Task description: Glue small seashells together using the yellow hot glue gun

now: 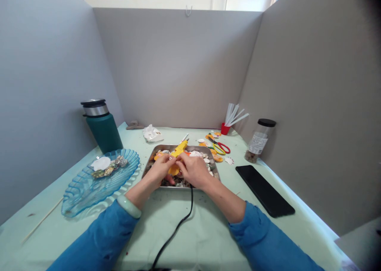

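Both of my hands meet over a metal tray (214, 162) filled with several shells. My left hand (160, 169) and my right hand (194, 170) pinch an orange shell (173, 170) between their fingertips, fingers closed on it. A yellow glue gun (179, 148) lies in the tray just beyond my fingers. Its black cord (178, 225) runs toward me between my blue-sleeved forearms. A pale green bangle (128, 206) sits on my left wrist.
A blue shell-shaped glass dish (89, 187) with shells stands at left, a green flask (102, 126) behind it. At right lie scissors (220, 147), a red cup of glue sticks (226, 127), a jar (258, 140) and a black phone (264, 190). Grey partitions wall the table.
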`<state>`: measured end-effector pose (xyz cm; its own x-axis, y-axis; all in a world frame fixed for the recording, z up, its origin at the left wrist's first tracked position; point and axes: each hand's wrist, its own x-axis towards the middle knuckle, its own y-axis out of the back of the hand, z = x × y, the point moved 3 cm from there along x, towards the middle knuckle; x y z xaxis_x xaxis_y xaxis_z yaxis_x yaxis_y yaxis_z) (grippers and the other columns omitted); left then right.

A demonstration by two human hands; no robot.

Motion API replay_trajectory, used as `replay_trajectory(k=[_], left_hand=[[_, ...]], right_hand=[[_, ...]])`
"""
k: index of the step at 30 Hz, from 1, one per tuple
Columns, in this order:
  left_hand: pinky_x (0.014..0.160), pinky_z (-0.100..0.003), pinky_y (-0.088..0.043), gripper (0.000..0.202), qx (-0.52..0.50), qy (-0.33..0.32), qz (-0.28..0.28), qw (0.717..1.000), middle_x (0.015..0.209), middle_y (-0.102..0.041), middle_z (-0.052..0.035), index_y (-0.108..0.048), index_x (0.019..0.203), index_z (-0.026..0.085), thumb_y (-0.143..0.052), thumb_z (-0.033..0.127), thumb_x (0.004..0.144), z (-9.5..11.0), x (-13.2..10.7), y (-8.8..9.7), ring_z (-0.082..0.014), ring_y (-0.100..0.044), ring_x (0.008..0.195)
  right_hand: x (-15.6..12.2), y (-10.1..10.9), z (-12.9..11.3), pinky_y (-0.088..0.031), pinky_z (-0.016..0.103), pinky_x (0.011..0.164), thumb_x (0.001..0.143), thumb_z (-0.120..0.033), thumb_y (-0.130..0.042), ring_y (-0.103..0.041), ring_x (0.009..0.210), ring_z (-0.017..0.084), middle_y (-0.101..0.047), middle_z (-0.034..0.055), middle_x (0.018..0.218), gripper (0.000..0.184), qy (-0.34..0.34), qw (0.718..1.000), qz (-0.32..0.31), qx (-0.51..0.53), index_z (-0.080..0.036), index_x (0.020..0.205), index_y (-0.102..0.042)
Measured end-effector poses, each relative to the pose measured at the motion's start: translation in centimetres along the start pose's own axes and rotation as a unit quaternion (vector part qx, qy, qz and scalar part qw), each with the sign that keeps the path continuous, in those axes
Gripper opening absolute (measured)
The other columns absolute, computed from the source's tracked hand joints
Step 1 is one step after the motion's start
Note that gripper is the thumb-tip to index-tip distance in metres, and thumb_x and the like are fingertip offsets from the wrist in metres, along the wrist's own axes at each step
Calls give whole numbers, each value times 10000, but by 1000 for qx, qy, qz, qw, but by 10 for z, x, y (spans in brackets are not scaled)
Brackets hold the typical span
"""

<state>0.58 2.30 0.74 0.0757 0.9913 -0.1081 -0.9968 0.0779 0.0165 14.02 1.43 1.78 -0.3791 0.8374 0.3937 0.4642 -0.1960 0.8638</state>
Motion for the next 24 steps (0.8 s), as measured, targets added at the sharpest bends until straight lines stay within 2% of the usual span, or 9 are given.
replay_trajectory(k=[5, 13, 24], left_hand=[[267, -220, -466, 221, 5, -1, 1, 1000, 673, -548, 18, -540, 834, 149, -678, 319, 808, 0, 0, -1, -127, -583, 486], [280, -217, -475, 323, -5, -5, -2, 1000, 676, -543, 24, -545, 829, 152, -736, 399, 747, -3, 1, 1, -116, -578, 470], [293, -207, -484, 336, -7, -9, 0, 1000, 693, -551, 11, -550, 832, 150, -746, 404, 733, -3, 1, 1, -127, -592, 525]], right_hand=[[0, 1, 0, -392, 256, 698, 987, -296, -452, -676, 815, 184, -739, 54, 874, 210, -6, 1000, -7, -5, -191, 1044, -625], [0, -1, 1, -383, 255, 690, 989, -302, -449, -682, 811, 184, -743, 47, 868, 211, -1, 1000, 0, -8, -197, 1054, -620], [1, -3, 3, -379, 259, 679, 987, -307, -444, -680, 808, 190, -739, 48, 859, 216, 1, 1000, 4, -12, -195, 1050, -618]])
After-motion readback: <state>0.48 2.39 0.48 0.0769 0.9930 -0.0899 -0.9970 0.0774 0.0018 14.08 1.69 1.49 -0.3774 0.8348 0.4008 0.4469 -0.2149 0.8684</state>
